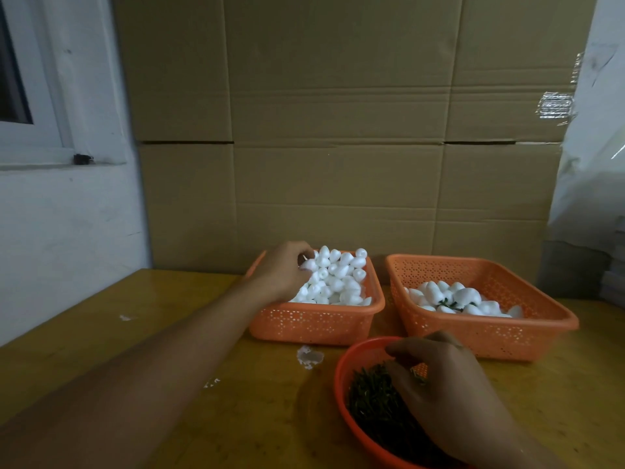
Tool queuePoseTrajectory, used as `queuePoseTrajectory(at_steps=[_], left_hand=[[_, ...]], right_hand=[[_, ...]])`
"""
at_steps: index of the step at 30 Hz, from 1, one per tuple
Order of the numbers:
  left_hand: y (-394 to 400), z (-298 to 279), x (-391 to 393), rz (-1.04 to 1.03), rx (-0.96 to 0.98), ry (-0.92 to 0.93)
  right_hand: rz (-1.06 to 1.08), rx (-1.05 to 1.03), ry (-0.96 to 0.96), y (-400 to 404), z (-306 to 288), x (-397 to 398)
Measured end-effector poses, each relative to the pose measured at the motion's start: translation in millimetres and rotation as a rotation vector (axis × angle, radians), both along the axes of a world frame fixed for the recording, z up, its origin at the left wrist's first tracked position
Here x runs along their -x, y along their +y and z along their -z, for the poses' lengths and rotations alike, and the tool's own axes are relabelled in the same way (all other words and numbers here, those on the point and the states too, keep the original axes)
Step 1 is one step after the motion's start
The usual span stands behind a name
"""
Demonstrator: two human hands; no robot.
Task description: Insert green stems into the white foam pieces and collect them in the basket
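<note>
One head-worn wide-angle view, looking forward and down over a work surface.

The camera sits above and behind the person's arms, so both forearms run in from the bottom edge: the left hand reaches to the middle of the frame, the right hand lies nearer, low and right of centre. The yellow-brown wooden table fills the lower third. Straight ahead stands a wall of brown corrugated cardboard boxes, taking up most of the upper frame. A white window frame bends at the left edge, showing the wide lens. There is no second view, so nothing is shared.
</note>
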State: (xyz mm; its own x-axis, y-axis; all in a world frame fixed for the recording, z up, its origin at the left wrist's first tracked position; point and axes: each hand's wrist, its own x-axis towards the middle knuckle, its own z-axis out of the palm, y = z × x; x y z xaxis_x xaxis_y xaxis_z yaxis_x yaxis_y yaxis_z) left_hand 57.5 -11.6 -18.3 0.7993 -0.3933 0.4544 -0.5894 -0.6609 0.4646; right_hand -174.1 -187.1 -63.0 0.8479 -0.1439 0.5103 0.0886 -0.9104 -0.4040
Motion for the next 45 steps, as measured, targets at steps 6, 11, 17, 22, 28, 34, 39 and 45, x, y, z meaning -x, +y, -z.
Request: queuePoseTrajectory(at_steps=[6, 11, 17, 22, 28, 34, 39, 45], left_hand=[[-2, 6, 63, 0.263, 0.326, 0.012], [-3, 19, 103, 0.404, 0.422, 0.086], [0, 39, 128, 0.526, 0.454, 0.106], [7, 48, 144, 0.583, 0.386, 0.114], [10, 46, 155, 0.653, 0.4, 0.245], [9, 46, 160, 0.728, 0.511, 0.386], [6, 47, 162, 0.745, 0.57, 0.466], [2, 50, 160, 0.655, 0.723, 0.584]], right_hand=[[-0.021, 0.019, 0.051, 3, -2, 3], [-0.029, 0.101, 0.133, 1, -6, 5], [-0.015, 0.231, 0.263, -4, -5, 5], [-0.036, 0.286, 0.4, -4, -2, 3], [-0.096, 0.295, 0.504, -2, -4, 2], [-0.052, 0.271, 0.545, 1, -7, 2], [0.002, 0.255, 0.542, 3, -7, 0], [0.054, 0.21, 0.464, 3, -4, -1]])
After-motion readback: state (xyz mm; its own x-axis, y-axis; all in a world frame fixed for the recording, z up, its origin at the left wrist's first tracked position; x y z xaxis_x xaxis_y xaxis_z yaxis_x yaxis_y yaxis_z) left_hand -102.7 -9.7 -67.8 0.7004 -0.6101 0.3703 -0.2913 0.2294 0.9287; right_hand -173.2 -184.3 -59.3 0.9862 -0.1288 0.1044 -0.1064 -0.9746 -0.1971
